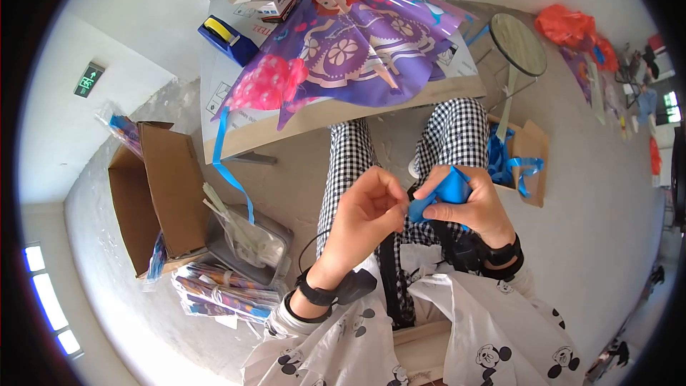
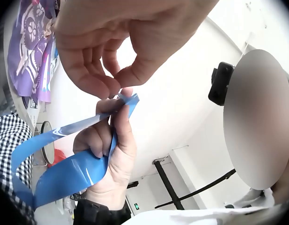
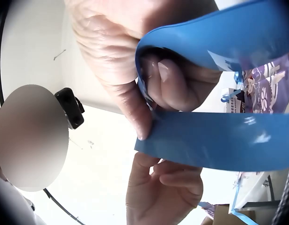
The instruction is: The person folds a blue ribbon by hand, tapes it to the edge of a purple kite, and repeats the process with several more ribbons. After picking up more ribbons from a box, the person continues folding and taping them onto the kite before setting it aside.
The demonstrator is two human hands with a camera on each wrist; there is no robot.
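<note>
A glossy blue plastic strip (image 3: 219,140) is folded into a loop between the two hands, above the lap. My right hand (image 1: 482,207) pinches it near one end, with the thumb on one face and curled fingers behind; the band loops out past the hand in the right wrist view. Close by on the left, my left hand (image 1: 368,207) has thumb and forefinger brought together at the strip's end (image 2: 131,99). In the right wrist view, the left fingertips (image 3: 146,159) are at the strip's lower edge, partly hidden behind it.
Ahead stands a table with a purple princess foil balloon (image 1: 357,50), a tape dispenser (image 1: 229,39) and a dangling blue ribbon (image 1: 221,150). An open carton (image 1: 171,193), a grey bin (image 1: 275,225) and wrapped packs (image 1: 221,289) stand left. A box of blue strips (image 1: 532,171) and a round stool (image 1: 518,43) are right.
</note>
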